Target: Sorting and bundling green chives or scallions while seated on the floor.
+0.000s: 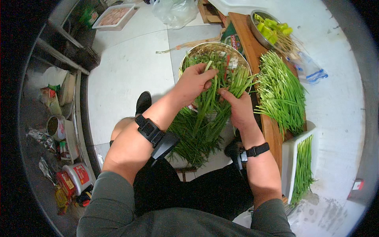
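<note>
Pinched between the thumb and fingers of my left hand (pixel 197 80) are a few green stalks of garlic chives. My right hand (pixel 238 108) grips a bunch of chives (pixel 241 80), pale ends pointing up and right, leaves hanging down. Both hands are over the near side of a round metal basin (pixel 204 47) holding green trimmings and bits of red. Below the hands a loose heap of dark green chives (pixel 192 139) lies between my knees. Right of the basin, a thick pile of chives (pixel 281 91) rests on a wooden board.
The wooden board (pixel 271 139) runs along the right. It bears a metal bowl (pixel 253 28) of green peppers and skewers. A white plastic tub (pixel 288 166) of chives stands near its lower end. Shelves with containers (pixel 78 177) are left; a white tray (pixel 96 25) sits at the upper left.
</note>
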`<move>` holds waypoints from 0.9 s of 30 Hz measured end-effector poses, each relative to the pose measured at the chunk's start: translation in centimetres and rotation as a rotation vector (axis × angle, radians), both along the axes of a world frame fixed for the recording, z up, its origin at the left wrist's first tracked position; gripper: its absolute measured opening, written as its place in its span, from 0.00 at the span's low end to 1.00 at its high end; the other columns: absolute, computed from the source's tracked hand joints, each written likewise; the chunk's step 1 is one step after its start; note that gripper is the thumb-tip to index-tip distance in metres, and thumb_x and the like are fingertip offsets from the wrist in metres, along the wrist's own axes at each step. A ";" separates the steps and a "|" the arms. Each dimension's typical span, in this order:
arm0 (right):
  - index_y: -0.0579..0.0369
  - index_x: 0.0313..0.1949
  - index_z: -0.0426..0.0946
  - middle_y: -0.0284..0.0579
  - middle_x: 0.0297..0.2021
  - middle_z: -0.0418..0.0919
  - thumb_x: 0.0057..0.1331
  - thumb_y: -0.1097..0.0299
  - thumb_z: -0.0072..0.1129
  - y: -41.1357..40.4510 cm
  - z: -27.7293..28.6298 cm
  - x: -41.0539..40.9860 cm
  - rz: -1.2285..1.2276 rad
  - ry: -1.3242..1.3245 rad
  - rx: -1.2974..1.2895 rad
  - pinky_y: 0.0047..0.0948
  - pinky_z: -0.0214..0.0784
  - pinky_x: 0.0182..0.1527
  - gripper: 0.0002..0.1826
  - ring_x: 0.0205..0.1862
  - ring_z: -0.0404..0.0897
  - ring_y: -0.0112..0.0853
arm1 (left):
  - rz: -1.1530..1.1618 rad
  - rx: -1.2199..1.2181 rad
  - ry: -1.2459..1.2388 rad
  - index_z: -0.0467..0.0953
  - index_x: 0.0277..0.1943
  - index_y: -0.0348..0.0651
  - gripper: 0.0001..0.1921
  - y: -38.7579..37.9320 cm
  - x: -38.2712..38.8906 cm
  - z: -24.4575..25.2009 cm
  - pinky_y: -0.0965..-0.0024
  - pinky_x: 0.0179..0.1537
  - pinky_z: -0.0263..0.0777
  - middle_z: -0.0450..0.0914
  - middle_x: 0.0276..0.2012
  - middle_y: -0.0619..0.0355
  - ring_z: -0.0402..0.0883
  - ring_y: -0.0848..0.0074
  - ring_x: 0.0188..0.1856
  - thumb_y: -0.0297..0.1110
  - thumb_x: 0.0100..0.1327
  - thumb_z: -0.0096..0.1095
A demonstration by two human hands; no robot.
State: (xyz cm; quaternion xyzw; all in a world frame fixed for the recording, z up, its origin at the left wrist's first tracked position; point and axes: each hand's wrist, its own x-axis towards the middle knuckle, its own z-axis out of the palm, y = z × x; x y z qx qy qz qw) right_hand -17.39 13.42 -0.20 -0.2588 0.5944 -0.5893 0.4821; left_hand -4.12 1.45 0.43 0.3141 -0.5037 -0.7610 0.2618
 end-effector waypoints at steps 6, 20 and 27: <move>0.59 0.41 0.77 0.36 0.35 0.80 0.58 0.74 0.65 -0.2 0.0 0.7 0.004 0.090 -0.077 0.25 0.69 0.41 0.11 0.35 0.77 0.24 | -0.021 0.079 0.060 0.77 0.42 0.38 0.12 0.3 -0.4 -0.6 0.78 0.25 0.57 0.73 0.26 0.65 0.65 0.84 0.24 0.38 0.65 0.60; 0.60 0.38 0.76 0.35 0.34 0.78 0.58 0.75 0.64 -0.1 0.5 0.7 -0.035 0.357 0.000 0.24 0.68 0.40 0.09 0.36 0.75 0.22 | -0.014 -0.272 -0.246 0.77 0.36 0.36 0.12 0.8 -0.3 0.0 0.76 0.24 0.61 0.73 0.21 0.65 0.67 0.85 0.22 0.38 0.65 0.58; 0.59 0.38 0.76 0.35 0.32 0.78 0.57 0.75 0.64 0.0 0.2 0.3 -0.014 0.117 -0.021 0.24 0.66 0.37 0.10 0.32 0.74 0.23 | 0.033 -0.125 -0.091 0.77 0.37 0.37 0.13 0.7 -0.5 -0.4 0.75 0.26 0.61 0.75 0.25 0.64 0.68 0.84 0.25 0.40 0.66 0.57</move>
